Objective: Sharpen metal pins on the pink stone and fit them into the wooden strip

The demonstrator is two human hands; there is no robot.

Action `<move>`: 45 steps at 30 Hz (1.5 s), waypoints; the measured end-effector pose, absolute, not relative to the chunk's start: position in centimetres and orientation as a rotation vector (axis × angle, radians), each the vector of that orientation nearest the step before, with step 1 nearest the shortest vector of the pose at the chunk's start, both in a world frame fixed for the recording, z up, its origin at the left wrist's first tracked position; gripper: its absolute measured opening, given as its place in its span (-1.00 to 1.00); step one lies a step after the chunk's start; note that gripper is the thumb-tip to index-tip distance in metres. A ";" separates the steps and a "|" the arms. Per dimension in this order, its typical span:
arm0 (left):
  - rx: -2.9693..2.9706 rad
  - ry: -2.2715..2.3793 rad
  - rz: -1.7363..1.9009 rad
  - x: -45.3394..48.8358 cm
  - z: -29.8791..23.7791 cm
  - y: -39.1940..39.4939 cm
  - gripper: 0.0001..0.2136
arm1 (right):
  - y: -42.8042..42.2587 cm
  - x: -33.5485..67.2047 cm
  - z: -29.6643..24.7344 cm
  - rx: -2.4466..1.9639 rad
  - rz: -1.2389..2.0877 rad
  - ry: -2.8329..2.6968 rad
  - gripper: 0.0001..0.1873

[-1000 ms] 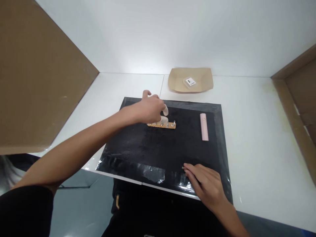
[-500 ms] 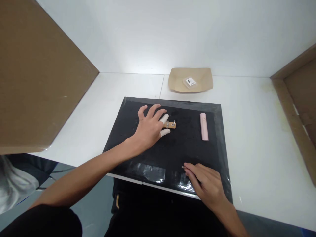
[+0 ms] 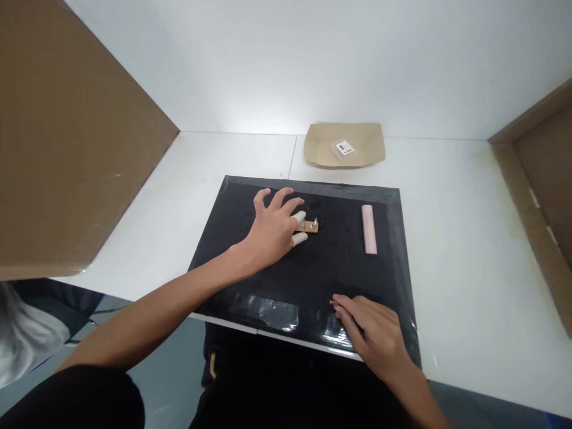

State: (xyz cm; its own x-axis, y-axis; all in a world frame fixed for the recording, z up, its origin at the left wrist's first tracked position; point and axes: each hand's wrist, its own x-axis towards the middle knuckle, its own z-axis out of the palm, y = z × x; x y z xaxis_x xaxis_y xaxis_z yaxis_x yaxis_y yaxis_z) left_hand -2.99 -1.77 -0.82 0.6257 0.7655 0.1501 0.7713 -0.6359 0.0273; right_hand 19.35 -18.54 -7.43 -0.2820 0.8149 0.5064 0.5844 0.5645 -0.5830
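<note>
Along the left side: a tall brown cardboard panel (image 3: 75,149) stands on the smooth white counter (image 3: 473,250); below it shows a patch of grey-and-white material (image 3: 31,339), too blurred to name.
Middle of the counter: a black rectangular mat (image 3: 286,277) lies flat, shiny along its near edge.
Behind the mat: a shallow tan paper tray (image 3: 369,145) holds a small clear plastic box (image 3: 342,150) with a white label, its print too small to read.
Right part of the mat: a long, narrow pale pink case (image 3: 369,229) lies well apart from both hands.
Far right: a brown cardboard border (image 3: 521,187) edges the counter.
In the way: the left hand covers the left part of the strip.
Strip: a narrow light-brown strip (image 3: 308,227) lies crosswise on the mat, with a shiny metal peg (image 3: 314,223) rising at its right end.
Left grip (image 3: 271,232): thumb and forefinger, in white finger covers, stand apart on either side of the strip, the other fingers spread; whether they press on it cannot be told.
Right grip (image 3: 373,328): thumb and forefinger pinch a small thin piece (image 3: 332,302) above the near part of the mat, mostly hidden.
</note>
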 end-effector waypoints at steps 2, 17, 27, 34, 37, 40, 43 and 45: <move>-2.799 -1.310 -0.240 -3.0 -0.8 -1.7 -0.91 | -18.6 19.3 -7.4 -1.123 0.361 -1.991 -0.73; -2.851 -1.303 0.009 -3.2 0.1 -1.3 -0.88 | -18.5 19.4 -7.4 -1.120 0.376 -1.994 -0.72; -2.877 -1.313 0.113 -3.1 0.8 -0.9 -0.83 | -18.6 19.4 -7.5 -1.119 0.368 -1.993 -0.73; -2.871 -1.335 0.154 -3.2 0.9 -1.0 -0.75 | -18.5 19.3 -7.4 -1.120 0.367 -1.994 -0.73; -2.874 -1.299 0.164 -3.3 0.9 -0.9 -0.64 | -18.5 19.3 -7.4 -1.126 0.364 -1.995 -0.72; -2.887 -1.252 0.168 -3.2 1.0 -0.5 -0.66 | -18.6 19.3 -7.4 -1.125 0.362 -1.992 -0.73; -2.920 -1.208 0.240 -2.9 1.4 0.1 -0.72 | -18.6 19.4 -7.4 -1.120 0.367 -1.988 -0.74; -2.946 -1.179 0.321 -2.6 1.8 0.6 -0.75 | -18.6 19.4 -7.4 -1.123 0.363 -1.989 -0.73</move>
State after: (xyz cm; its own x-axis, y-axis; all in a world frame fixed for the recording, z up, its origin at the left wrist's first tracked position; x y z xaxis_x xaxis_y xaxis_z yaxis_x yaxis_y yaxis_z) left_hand -2.58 0.57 1.82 0.7064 0.6779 -0.2034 0.6876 -0.7255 -0.0302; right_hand 19.36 -18.63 -7.38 -0.2809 0.8154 0.5062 0.5839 0.5638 -0.5842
